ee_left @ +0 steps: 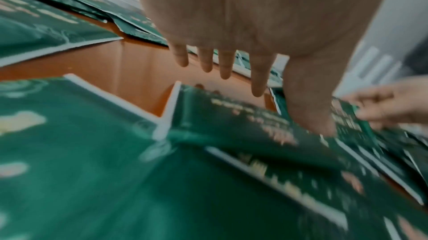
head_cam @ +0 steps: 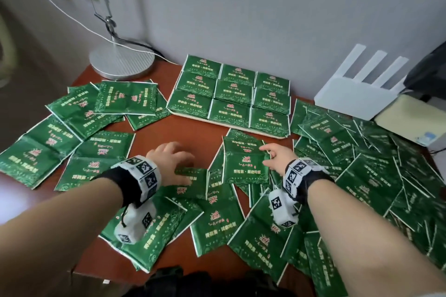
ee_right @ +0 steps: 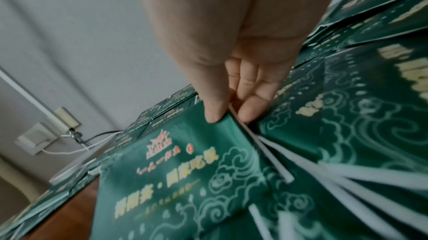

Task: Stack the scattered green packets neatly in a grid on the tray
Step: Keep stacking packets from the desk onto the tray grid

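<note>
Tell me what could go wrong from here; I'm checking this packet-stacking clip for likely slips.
The right hand pinches only the edge of a green packet lying on overlapping loose ones; that thin grip may slip or drag neighbours. The tray grid is already full, so another layer could slide crooked. The left hand may nudge packets beneath.

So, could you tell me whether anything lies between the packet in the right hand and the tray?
Nothing visible does: the right hand pinches the packet, and only bare table separates it from the tray.
</note>
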The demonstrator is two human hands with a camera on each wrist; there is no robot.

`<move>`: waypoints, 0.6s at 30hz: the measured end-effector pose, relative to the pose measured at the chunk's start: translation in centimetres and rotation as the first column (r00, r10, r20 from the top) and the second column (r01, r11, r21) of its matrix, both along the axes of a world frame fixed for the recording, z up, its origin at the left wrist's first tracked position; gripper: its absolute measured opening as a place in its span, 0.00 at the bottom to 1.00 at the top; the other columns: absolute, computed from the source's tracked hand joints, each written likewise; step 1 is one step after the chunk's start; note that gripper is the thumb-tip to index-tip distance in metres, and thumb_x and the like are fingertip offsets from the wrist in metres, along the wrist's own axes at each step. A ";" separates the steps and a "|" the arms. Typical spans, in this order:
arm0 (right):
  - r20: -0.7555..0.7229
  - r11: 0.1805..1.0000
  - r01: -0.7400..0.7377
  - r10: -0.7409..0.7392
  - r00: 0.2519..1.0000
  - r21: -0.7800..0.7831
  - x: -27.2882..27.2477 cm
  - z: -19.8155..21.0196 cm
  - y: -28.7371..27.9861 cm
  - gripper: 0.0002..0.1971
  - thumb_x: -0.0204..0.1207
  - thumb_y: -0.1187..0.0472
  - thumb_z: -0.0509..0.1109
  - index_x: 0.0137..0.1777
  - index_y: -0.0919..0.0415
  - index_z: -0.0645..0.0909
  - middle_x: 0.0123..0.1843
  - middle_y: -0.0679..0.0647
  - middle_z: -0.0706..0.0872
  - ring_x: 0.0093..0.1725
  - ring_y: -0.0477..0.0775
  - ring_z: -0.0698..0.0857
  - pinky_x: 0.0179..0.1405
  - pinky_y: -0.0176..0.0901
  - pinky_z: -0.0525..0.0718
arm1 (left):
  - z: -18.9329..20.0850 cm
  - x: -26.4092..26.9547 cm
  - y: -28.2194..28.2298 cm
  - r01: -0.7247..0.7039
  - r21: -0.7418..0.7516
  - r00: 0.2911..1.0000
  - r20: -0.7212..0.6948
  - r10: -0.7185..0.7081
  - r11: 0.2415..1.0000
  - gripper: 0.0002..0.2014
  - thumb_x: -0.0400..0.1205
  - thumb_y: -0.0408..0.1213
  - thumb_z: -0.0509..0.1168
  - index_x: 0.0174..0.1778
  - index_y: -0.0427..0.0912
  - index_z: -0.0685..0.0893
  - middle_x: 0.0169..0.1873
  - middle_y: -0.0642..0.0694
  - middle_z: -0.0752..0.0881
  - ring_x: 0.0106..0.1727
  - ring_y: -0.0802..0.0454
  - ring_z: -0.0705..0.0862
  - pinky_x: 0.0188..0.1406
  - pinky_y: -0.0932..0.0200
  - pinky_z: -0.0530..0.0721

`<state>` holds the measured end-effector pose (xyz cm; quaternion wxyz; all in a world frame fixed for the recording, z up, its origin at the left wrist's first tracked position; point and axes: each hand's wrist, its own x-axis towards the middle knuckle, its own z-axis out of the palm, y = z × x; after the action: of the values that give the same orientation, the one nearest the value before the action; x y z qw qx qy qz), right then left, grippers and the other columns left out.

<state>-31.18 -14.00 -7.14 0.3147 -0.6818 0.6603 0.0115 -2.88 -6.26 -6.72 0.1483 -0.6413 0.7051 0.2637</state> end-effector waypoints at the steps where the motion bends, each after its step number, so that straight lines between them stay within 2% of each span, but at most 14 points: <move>1: 0.015 1.000 0.011 -0.011 1.000 -0.001 0.0 0.0 -0.2 0.23 0.77 0.65 0.67 0.72 0.52 0.72 0.45 0.44 0.73 0.32 0.44 0.78 0.23 0.30 0.70 | -0.2 0.0 0.4 0.084 0.041 0.995 0.045 -0.086 0.996 0.40 0.71 0.62 0.66 0.77 0.67 0.54 0.80 0.53 0.48 0.81 0.47 0.48 0.78 0.41 0.51; 2: 0.030 1.000 0.018 -0.018 0.999 0.002 0.0 0.1 -0.3 0.24 0.77 0.64 0.67 0.72 0.51 0.71 0.50 0.48 0.74 0.38 0.51 0.84 0.24 0.33 0.74 | -0.4 0.1 0.9 0.149 0.092 0.984 0.080 -0.156 0.985 0.44 0.70 0.62 0.68 0.78 0.67 0.49 0.81 0.53 0.42 0.82 0.47 0.43 0.79 0.40 0.47; 4: 0.043 1.000 -0.001 0.000 0.999 0.014 0.0 0.3 -0.7 0.25 0.78 0.62 0.67 0.74 0.49 0.69 0.55 0.52 0.77 0.46 0.60 0.87 0.25 0.35 0.76 | -0.8 0.3 1.4 0.211 0.149 0.963 0.136 -0.232 0.966 0.48 0.72 0.60 0.68 0.79 0.66 0.41 0.80 0.51 0.35 0.81 0.47 0.36 0.78 0.41 0.42; 5: 0.043 1.000 -0.018 0.017 0.999 0.021 0.0 0.3 -0.9 0.26 0.78 0.62 0.67 0.74 0.48 0.68 0.54 0.54 0.78 0.44 0.59 0.87 0.23 0.33 0.75 | -1.0 0.4 1.5 0.227 0.150 0.956 0.154 -0.249 0.962 0.47 0.74 0.59 0.67 0.78 0.66 0.39 0.80 0.51 0.33 0.81 0.47 0.35 0.78 0.41 0.41; 6: 0.040 0.999 -0.030 0.029 0.999 0.033 0.0 0.4 -1.0 0.26 0.77 0.63 0.67 0.75 0.49 0.68 0.52 0.53 0.78 0.38 0.55 0.85 0.21 0.31 0.73 | -1.0 0.5 1.4 0.237 0.143 0.952 0.162 -0.259 0.961 0.45 0.76 0.57 0.65 0.79 0.66 0.38 0.80 0.51 0.33 0.81 0.46 0.35 0.79 0.41 0.42; 8: 0.025 0.997 -0.057 0.055 0.998 0.056 0.1 0.6 -1.2 0.27 0.77 0.63 0.68 0.75 0.50 0.68 0.50 0.53 0.79 0.27 0.46 0.74 0.17 0.27 0.69 | -0.6 0.3 1.1 0.240 0.132 0.953 0.156 -0.259 0.962 0.40 0.80 0.48 0.62 0.79 0.65 0.41 0.80 0.52 0.36 0.82 0.46 0.39 0.80 0.42 0.47; 9: 0.015 0.996 -0.070 0.069 0.997 0.058 0.1 0.6 -1.3 0.26 0.77 0.63 0.68 0.75 0.51 0.68 0.51 0.55 0.80 0.26 0.44 0.72 0.18 0.26 0.69 | -0.3 0.3 0.7 0.224 0.127 0.961 0.135 -0.241 0.966 0.37 0.81 0.43 0.61 0.79 0.64 0.45 0.80 0.54 0.39 0.82 0.46 0.44 0.80 0.43 0.51; 10: 0.015 0.995 -0.079 0.078 0.997 0.054 0.2 0.7 -1.5 0.25 0.77 0.63 0.68 0.74 0.51 0.69 0.54 0.58 0.82 0.28 0.43 0.74 0.20 0.26 0.71 | 0.0 0.3 0.3 0.190 0.112 0.975 0.093 -0.201 0.975 0.35 0.81 0.40 0.60 0.79 0.64 0.50 0.79 0.55 0.46 0.80 0.47 0.52 0.79 0.44 0.57; 12: 0.042 0.997 -0.069 0.068 0.997 0.023 0.4 1.1 -2.1 0.22 0.78 0.61 0.67 0.73 0.54 0.72 0.59 0.59 0.83 0.36 0.44 0.81 0.26 0.26 0.74 | 0.8 0.6 -1.2 0.086 0.056 0.996 -0.038 -0.083 0.995 0.28 0.81 0.38 0.60 0.76 0.62 0.62 0.73 0.55 0.62 0.69 0.54 0.68 0.72 0.52 0.72; 14: 0.078 1.000 -0.022 0.023 0.997 -0.020 0.4 1.7 -2.7 0.20 0.79 0.58 0.66 0.71 0.57 0.74 0.62 0.57 0.83 0.40 0.45 0.82 0.34 0.26 0.78 | 1.9 1.3 -3.0 -0.045 0.017 0.984 -0.174 0.047 0.999 0.22 0.82 0.39 0.61 0.72 0.57 0.70 0.65 0.55 0.74 0.59 0.57 0.77 0.63 0.57 0.79; 16: 0.115 0.997 0.019 -0.010 0.993 -0.079 0.3 2.3 -3.3 0.18 0.79 0.57 0.65 0.68 0.59 0.77 0.63 0.56 0.81 0.52 0.50 0.83 0.54 0.37 0.79 | 2.6 2.0 -4.9 -0.171 -0.008 0.949 -0.272 0.162 0.985 0.19 0.81 0.36 0.62 0.68 0.53 0.73 0.61 0.54 0.81 0.57 0.55 0.81 0.60 0.58 0.81; 17: 0.119 0.993 0.028 -0.015 0.993 -0.111 0.2 2.5 -3.5 0.16 0.79 0.58 0.65 0.66 0.59 0.78 0.64 0.55 0.78 0.58 0.53 0.81 0.62 0.42 0.74 | 2.8 2.3 -5.7 -0.204 -0.026 0.938 -0.291 0.188 0.979 0.18 0.81 0.34 0.63 0.67 0.52 0.74 0.60 0.54 0.82 0.57 0.54 0.82 0.60 0.58 0.81; 18: 0.102 0.991 0.023 -0.010 0.995 -0.135 0.2 2.6 -3.5 0.15 0.79 0.59 0.65 0.65 0.59 0.79 0.65 0.55 0.76 0.63 0.54 0.77 0.67 0.43 0.70 | 2.8 2.6 -6.3 -0.217 -0.043 0.937 -0.289 0.196 0.975 0.17 0.81 0.33 0.62 0.65 0.52 0.76 0.59 0.53 0.83 0.57 0.53 0.82 0.60 0.58 0.81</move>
<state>-30.99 -17.49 -4.58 0.3006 -0.6959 0.6483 -0.0709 -0.30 -12.54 -3.89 -0.0065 -0.6727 0.6571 0.3401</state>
